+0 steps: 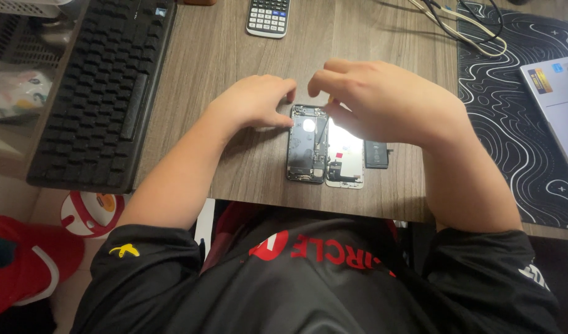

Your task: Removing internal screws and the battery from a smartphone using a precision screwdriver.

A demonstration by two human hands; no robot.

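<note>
We look down on an opened phone (307,145) lying flat on the wooden desk (222,55), near its front edge, with its detached screen (345,162) laid face down just beside it on the right so that both halves are within reach. Our left hand (254,102) rests on the desk with curled fingers pressing the phone's upper left corner, apparently to keep the body from sliding. Our right hand (383,102) hovers over the upper part of phone and screen, fingers pinched narrow on a thin dark tool (321,133) whose tip points down into the phone's interior. A small dark part (376,154) sits just right of the screen, set aside from the work. A keyboard (107,86), a calculator (268,17) and a patterned mat (512,124) lie well apart.
</note>
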